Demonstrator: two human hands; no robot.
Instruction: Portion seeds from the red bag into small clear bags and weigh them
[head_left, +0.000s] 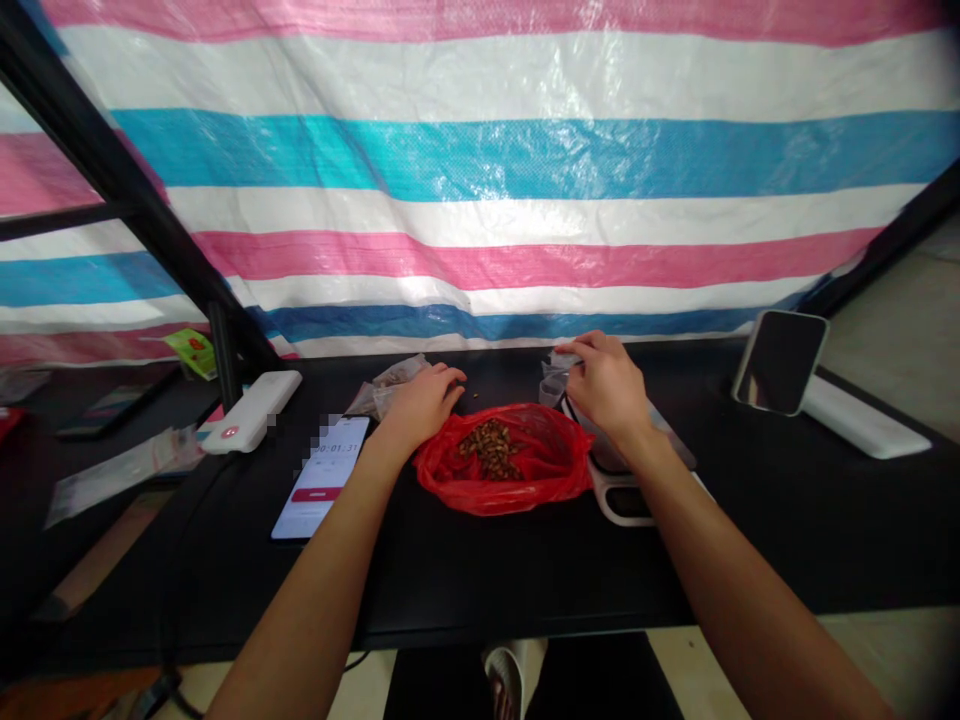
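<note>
A red plastic bag (555,455) lies open on the black table, with a small heap of brown kernels (491,448) inside. Beyond its left edge, my left hand (427,403) rests by clear bags with brown bits (397,377), fingers apart. To the right of the red bag, my right hand (606,385) has its fingers pinched at some clear plastic (559,362). A small clear cup (553,389) stands just below those fingertips. Under my right wrist sits a white scale (626,510), partly hidden by a dark tray and my arm.
A phone showing a timer (322,480) lies left of my left forearm. Behind it is a white power bank (255,410). Another phone (781,362) leans upright at the right, beside a white object (862,418). A striped sheet (510,220) hangs behind the table (510,590).
</note>
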